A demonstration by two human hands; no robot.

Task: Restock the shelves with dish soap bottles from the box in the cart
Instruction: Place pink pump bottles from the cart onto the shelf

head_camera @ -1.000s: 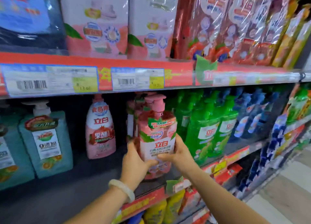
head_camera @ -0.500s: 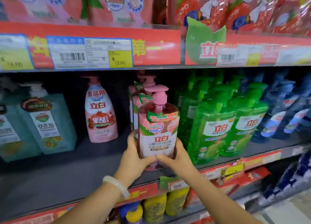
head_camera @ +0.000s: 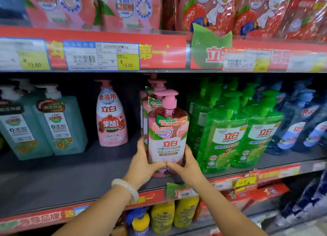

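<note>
Item: pink pump bottle (head_camera: 168, 129) of dish soap, upright, standing at the front of the grey middle shelf (head_camera: 70, 179), first in a row of like pink bottles (head_camera: 152, 94) lined up behind it toward twelve o'clock. Left hand (head_camera: 141, 163) grips its lower left side, fingers curled round the back, thumb across the label's foot; right hand (head_camera: 187, 166) grips the lower right side likewise, and the two thumbs meet on the front (whether the base rests fully on the shelf cannot be told, as the hands cover it). A pale bangle (head_camera: 126, 188) sits on the left wrist. At three o'clock, just beside: green pump bottles (head_camera: 228, 134), then dark blue bottles (head_camera: 297, 129) further right. At nine o'clock, apart across a gap of bare shelf: a single pink-and-white bottle (head_camera: 110, 115), then teal square pump bottles (head_camera: 58, 126). At twelve o'clock, overhead: red shelf edge with a price tag (head_camera: 101, 56) reading 15.00. At six o'clock, lower shelf: yellow bottles (head_camera: 174, 216).
</note>
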